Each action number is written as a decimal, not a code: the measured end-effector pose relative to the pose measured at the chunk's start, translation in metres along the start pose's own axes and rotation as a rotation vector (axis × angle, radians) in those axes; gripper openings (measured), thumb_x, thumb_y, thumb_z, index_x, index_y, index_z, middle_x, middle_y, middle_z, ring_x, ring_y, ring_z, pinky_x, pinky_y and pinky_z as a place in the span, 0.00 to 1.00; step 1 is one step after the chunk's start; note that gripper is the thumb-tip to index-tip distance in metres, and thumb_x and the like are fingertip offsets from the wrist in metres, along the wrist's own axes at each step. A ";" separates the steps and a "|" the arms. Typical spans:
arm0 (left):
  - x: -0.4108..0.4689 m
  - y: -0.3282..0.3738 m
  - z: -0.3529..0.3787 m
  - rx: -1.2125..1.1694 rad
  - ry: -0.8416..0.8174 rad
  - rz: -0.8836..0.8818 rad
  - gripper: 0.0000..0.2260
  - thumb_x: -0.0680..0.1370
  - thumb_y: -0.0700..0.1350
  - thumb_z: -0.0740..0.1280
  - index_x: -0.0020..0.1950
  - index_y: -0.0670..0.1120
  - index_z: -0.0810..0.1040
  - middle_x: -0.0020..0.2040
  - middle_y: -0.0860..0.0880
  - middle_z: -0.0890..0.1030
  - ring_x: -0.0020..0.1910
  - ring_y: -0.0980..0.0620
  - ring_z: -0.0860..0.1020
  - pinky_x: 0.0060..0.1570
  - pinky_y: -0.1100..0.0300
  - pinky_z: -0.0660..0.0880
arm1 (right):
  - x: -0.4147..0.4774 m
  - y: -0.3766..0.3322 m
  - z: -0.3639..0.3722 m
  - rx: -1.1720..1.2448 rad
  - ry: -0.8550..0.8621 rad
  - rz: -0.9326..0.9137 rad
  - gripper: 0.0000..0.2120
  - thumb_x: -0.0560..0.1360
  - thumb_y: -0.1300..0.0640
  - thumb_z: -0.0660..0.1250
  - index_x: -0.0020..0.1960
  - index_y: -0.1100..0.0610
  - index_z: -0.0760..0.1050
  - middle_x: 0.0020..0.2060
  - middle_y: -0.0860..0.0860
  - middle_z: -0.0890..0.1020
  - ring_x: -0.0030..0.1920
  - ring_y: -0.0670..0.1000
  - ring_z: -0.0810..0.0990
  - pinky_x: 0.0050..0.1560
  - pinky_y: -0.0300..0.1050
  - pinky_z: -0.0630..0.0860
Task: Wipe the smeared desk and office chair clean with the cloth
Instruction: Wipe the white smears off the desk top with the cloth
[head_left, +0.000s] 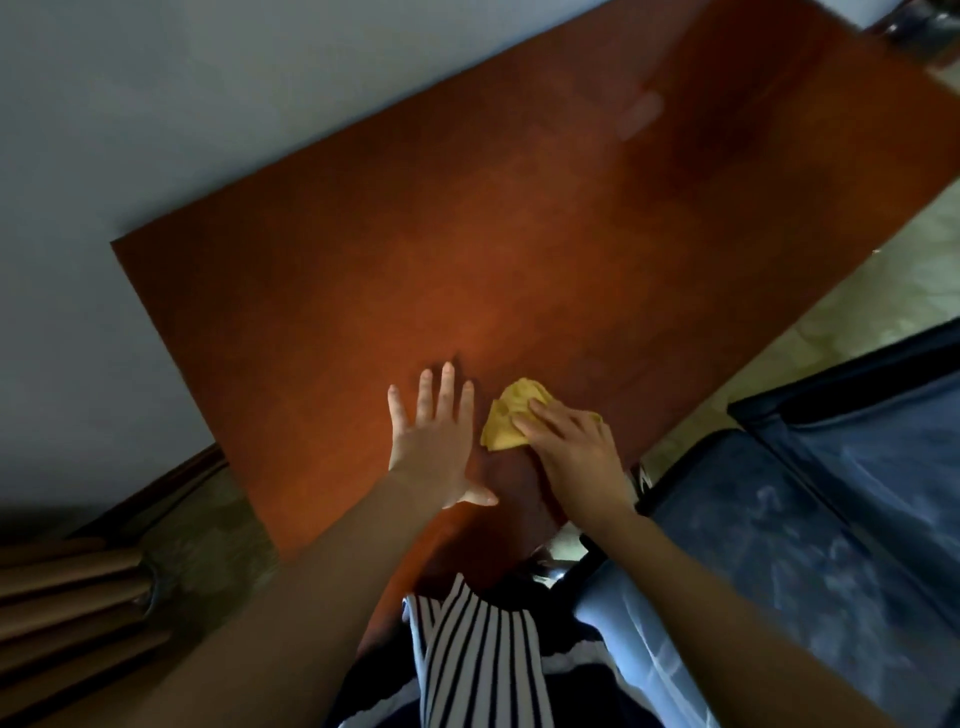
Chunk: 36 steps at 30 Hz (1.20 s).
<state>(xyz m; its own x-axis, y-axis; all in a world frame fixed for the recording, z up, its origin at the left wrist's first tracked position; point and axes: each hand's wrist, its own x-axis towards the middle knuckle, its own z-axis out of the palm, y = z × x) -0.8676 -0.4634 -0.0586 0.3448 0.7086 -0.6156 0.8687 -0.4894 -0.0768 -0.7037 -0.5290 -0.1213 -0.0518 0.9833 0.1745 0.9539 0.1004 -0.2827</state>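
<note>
Glossy rectangular desk (467, 234), crumpled yellow cloth (506, 415)

Reddish-brown desk (415, 249) — crumpled yellow cloth (506, 415) near front edge, left hand (431, 447) flat beside it.

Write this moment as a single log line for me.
right hand: presses yellow cloth on desk | left hand: flat on desk | chair: whitish smears, untouched
</note>
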 end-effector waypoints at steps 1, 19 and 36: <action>0.000 0.005 0.001 0.006 0.009 0.015 0.59 0.65 0.71 0.66 0.76 0.42 0.33 0.75 0.40 0.32 0.75 0.38 0.36 0.69 0.33 0.41 | -0.013 0.005 0.000 0.014 0.020 -0.009 0.18 0.71 0.55 0.59 0.57 0.49 0.80 0.57 0.50 0.81 0.53 0.56 0.79 0.49 0.50 0.73; 0.019 0.050 -0.003 0.064 -0.014 0.057 0.62 0.63 0.71 0.68 0.75 0.41 0.30 0.74 0.38 0.31 0.75 0.37 0.36 0.69 0.33 0.41 | 0.053 0.180 -0.053 -0.020 -0.095 0.239 0.20 0.76 0.69 0.63 0.65 0.55 0.75 0.62 0.60 0.77 0.57 0.66 0.74 0.52 0.64 0.74; 0.017 0.031 -0.006 0.085 0.009 0.127 0.60 0.63 0.73 0.66 0.76 0.46 0.33 0.76 0.43 0.33 0.76 0.41 0.38 0.68 0.32 0.40 | 0.068 0.084 -0.027 0.006 -0.174 0.335 0.20 0.81 0.56 0.56 0.72 0.48 0.65 0.72 0.52 0.65 0.72 0.58 0.59 0.69 0.56 0.56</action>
<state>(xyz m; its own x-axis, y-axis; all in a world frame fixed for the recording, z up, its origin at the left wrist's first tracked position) -0.8331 -0.4633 -0.0664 0.4538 0.6426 -0.6173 0.7848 -0.6163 -0.0647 -0.6191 -0.4574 -0.1080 0.2131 0.9727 -0.0914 0.9246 -0.2311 -0.3029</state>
